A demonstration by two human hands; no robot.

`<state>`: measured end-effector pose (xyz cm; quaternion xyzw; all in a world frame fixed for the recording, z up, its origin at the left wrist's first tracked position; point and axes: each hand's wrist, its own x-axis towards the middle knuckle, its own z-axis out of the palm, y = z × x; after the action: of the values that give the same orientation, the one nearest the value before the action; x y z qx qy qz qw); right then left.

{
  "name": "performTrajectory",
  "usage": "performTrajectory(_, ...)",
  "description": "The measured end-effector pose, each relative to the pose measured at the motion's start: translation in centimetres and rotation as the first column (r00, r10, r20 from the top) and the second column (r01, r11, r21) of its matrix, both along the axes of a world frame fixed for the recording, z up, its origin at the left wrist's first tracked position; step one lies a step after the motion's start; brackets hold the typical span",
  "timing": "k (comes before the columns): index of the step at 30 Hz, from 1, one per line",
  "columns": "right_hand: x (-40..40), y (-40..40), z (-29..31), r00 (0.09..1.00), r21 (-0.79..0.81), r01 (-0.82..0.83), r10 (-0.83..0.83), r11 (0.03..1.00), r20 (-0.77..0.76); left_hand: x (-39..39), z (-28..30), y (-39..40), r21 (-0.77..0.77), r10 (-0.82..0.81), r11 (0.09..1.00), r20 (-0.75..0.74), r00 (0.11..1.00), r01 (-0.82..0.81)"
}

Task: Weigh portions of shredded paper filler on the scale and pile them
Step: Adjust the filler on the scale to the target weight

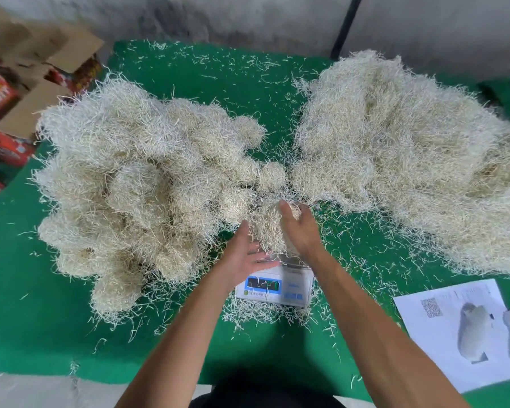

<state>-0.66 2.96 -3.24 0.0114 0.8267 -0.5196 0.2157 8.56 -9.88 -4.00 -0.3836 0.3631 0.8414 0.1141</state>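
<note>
Here, a portion of shredded paper filler sits on the scale, cupped from either side by the left hand and the right hand; the left hand lies with fingers extended and palm turned toward the tuft, touching its near-left flank; the right hand curves round the far-right flank, fingers partly sunk in the strands, though whether it truly grips or merely steadies cannot be told. The hands appear so placed to gather the loose strands into a compact wad over the platform, presumably so that none hangs off the edge and falsifies the reading; the display faces the person, near the table's front, but its digits are too blurred to read, and a few stray strands lie across it.

To the left stands the pile of rounded wads, lumpy, each clump roughly alike, judged to be weighed portions; to the right stands the loose heap, larger and undivided, judged to be the unweighed stock; the scale lies between them, which shortens the reach both ways.

The filler is pale straw-cream, fine, crinkled and springy; it sheds freely, scattering short threads across the green cloth. A printed sheet lies at the near right; cardboard boxes stand beyond the table's left edge.
</note>
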Motion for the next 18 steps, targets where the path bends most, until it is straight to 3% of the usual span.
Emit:
performTrajectory(3,0.8,-3.2,-0.4,0.960,-0.254,0.159,-0.089,0.954,0.265,-2.3,1.8,0.6,-0.072,0.022,0.997,0.037,0.999,-0.019)
performTrajectory(5,0.8,-4.5,0.0,0.953,-0.338,0.229,-0.139,0.913,0.268,-3.2,3.2,0.2,-0.153,0.069,0.986,0.038,0.997,-0.063)
performTrajectory(8,0.8,-5.4,2.0,0.986,-0.298,0.162,-0.168,0.941,0.008,-3.6,4.8,-0.7,-0.034,0.156,0.988,0.064,0.986,-0.154)
performTrajectory(11,1.4,-5.7,4.6,0.920,-0.193,-0.120,0.036,0.974,-0.389,-3.4,6.0,-1.4,0.150,0.185,0.970,0.038,0.982,-0.189)
performTrajectory(12,1.9,-5.5,5.5,0.869,-0.124,-0.209,0.126,0.970,-0.479,-3.4,6.1,-1.7,0.142,0.214,0.966,0.043,0.976,-0.218)
performTrajectory(14,2.7,-4.5,6.2,0.681,0.100,-0.313,0.297,0.944,-0.669,-3.2,6.2,-2.3,0.134,0.264,0.955,0.028,0.964,-0.266)
performTrajectory(16,3.0,-4.0,5.8,0.489,0.265,-0.274,0.371,0.925,-0.789,-2.9,6.8,-2.1,0.045,0.230,0.973,-0.057,0.971,-0.228)
performTrajectory(17,3.3,-4.1,5.9,0.514,0.237,-0.273,0.350,0.932,-0.784,-2.8,7.2,-1.3,0.010,0.208,0.978,-0.113,0.972,-0.208)
performTrajectory(18,3.6,-4.3,6.5,0.607,0.142,-0.279,0.289,0.950,-0.740,-3.0,7.3,-0.3,-0.038,0.170,0.983,-0.191,0.967,-0.181)
